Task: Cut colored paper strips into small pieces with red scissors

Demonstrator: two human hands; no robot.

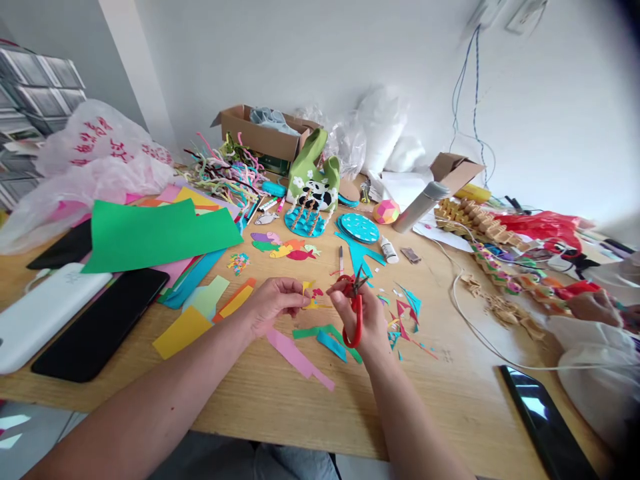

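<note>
You are working at a wooden table (pixel 345 413), and a bunch of bright paper fish (pixel 302 255) is lying on it, in front of your hands. Your left hand (pixel 274 303) is resting closer to you than the fish. Its thumb and finger are squeezing together on a small yellow paper piece (pixel 307 288), just on your side of the fish. Your right hand (pixel 373 320) is curling around the red scissors (pixel 359 317), closer to you than the fish and off to their right. The blades are pointing away from you.

Some blue and red scraps (pixel 413 300) are lying to the right of the fish, on your side. A pink strip (pixel 297 360) is lying closer to you than the fish. A big green sheet (pixel 160 230) is resting to the left of the fish, on a heap of colored paper. A green panda bag (pixel 314 177) is standing behind the fish. A spotted blue round thing (pixel 359 227) is lying to their right, and a little white bottle (pixel 389 250) is standing farther right. Way off to the right of the fish, another person's hand (pixel 595 308) is showing; you can't tell how open it is.
</note>
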